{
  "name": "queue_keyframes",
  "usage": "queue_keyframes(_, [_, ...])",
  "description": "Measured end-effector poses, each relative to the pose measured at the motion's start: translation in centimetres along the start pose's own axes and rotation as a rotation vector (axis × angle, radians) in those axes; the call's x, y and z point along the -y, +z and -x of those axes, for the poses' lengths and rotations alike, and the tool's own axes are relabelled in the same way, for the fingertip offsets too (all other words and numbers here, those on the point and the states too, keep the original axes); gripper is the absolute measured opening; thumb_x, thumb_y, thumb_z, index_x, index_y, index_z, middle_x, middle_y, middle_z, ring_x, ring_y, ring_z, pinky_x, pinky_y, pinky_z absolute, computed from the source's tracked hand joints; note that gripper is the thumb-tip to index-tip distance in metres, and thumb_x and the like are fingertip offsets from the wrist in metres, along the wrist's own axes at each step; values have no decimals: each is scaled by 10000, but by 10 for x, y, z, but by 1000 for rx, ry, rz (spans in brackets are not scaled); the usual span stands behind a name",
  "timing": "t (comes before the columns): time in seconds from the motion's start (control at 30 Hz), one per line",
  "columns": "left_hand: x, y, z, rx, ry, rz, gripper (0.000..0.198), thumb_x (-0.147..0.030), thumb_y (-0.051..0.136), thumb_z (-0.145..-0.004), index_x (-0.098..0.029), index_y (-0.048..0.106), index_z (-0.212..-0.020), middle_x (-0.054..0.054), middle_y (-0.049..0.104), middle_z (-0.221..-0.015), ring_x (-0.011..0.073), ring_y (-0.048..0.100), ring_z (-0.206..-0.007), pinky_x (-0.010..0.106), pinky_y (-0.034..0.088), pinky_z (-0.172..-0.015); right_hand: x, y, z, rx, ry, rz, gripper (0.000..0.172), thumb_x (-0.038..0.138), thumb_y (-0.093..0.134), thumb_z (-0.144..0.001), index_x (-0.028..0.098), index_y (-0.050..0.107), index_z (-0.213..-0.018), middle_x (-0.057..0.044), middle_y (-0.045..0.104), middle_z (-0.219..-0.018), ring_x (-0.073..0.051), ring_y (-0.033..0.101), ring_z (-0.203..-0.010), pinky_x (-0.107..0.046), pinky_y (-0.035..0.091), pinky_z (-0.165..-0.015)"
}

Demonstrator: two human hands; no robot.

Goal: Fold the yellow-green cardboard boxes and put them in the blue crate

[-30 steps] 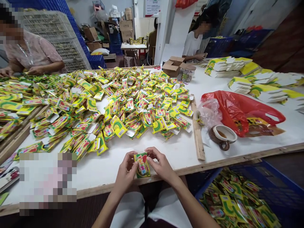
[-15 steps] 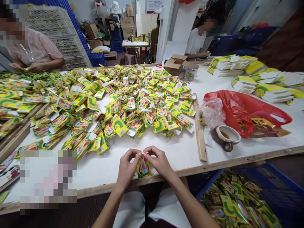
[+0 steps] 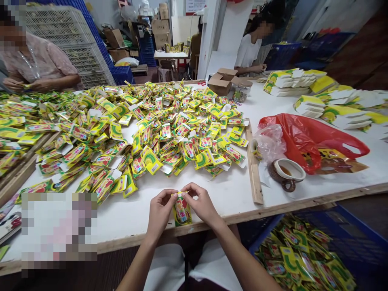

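Note:
A small yellow and green printed candy box (image 3: pixel 182 212) lies at the front edge of the white table (image 3: pixel 133 218), its coloured face up. My left hand (image 3: pixel 163 206) pinches its far left corner between thumb and forefinger. On the far right corner, my right hand (image 3: pixel 200 202) grips with thumb and bent fingers. Both thumbs press at the box's top end, so the flap there is mostly hidden. Just beyond my hands spreads a large heap of similar small boxes (image 3: pixel 169 133), some with white flaps standing out.
A wooden strip (image 3: pixel 254 169) borders the heap on the right. Beyond it are a brown mug (image 3: pixel 286 173), a red plastic bag (image 3: pixel 303 133) and stacked flat cartons (image 3: pixel 342 113). A blue crate (image 3: pixel 348 238) of boxes stands below right. Two people work across the table.
The white flap at the box's top end has been folded down under my thumbs, and more of the printed face now shows. My hands stay in nearly the same place.

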State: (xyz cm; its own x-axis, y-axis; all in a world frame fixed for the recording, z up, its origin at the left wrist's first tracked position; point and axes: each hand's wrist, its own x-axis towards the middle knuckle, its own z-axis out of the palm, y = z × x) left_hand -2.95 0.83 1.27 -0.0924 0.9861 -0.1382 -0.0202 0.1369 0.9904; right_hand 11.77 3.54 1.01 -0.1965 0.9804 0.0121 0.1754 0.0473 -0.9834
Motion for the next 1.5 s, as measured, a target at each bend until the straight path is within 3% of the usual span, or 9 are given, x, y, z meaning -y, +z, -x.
queue_keyframes(0.27, [1,0,1,4,31,36,155,-296,651,-759,-161,634,-833,15,655,-773,145,591,-744,237,475,-686,-3,-3,-5,68,59,-110,71,237,605,-771,168,612,-753,27,589,-645,-114,544,-594,-222,439,-583])
queue_keyframes(0.53, [8,-11,3,134,130,-165,181,-305,578,-831,-178,659,-932,69,654,-953,196,610,-908,311,479,-817,-3,-5,13,82,-12,-106,112,252,580,-819,180,646,-872,-31,679,-847,-171,631,-792,-271,492,-725])
queue_keyframes(0.63, [4,-15,-7,52,171,-257,229,-320,563,-840,-190,616,-1021,78,639,-1038,180,618,-876,314,479,-809,21,-45,29,23,-16,126,158,278,516,-852,189,647,-844,-37,683,-831,-185,631,-801,-280,482,-737])
queue_keyframes(0.8, [-2,-14,-41,-107,182,-295,402,-352,551,-833,-197,491,-1199,6,637,-743,153,611,-627,267,480,-625,52,-167,85,7,170,676,238,438,567,-791,232,684,-819,-53,716,-809,-241,657,-735,-309,499,-668])
queue_keyframes(0.9, [-3,-7,-61,-141,222,-438,361,-352,556,-818,-197,553,-1143,-26,608,-620,138,569,-502,233,426,-536,50,-198,106,-63,209,766,287,489,583,-765,242,700,-854,-77,728,-891,-270,671,-798,-328,519,-706])
queue_keyframes(1.03, [-9,-5,-69,-284,310,-626,162,-326,569,-799,-208,665,-856,-33,548,-536,129,500,-482,226,359,-542,41,-168,96,-13,135,628,262,464,563,-805,247,696,-863,-76,726,-891,-248,668,-806,-302,526,-704])
queue_keyframes(1.17, [-27,-20,-42,-324,424,-665,169,-300,524,-837,-208,633,-928,7,605,-691,150,540,-602,239,396,-624,42,-120,71,35,41,445,225,378,492,-880,233,664,-877,-62,694,-874,-219,634,-796,-304,501,-726])
queue_keyframes(1.4, [-36,-30,-2,61,418,-546,71,-235,513,-847,-203,569,-876,41,608,-843,179,577,-801,260,440,-754,19,-41,29,-17,-160,74,238,231,549,-847,237,558,-1085,-72,582,-1184,-223,518,-1131,-365,411,-938])
queue_keyframes(1.5, [-21,-22,-1,139,340,-413,82,-254,503,-859,-196,561,-856,34,594,-821,168,574,-786,252,445,-740,-1,-15,20,26,-92,-111,287,209,556,-836,235,470,-1108,-55,620,-1064,-181,605,-960,-333,467,-852])
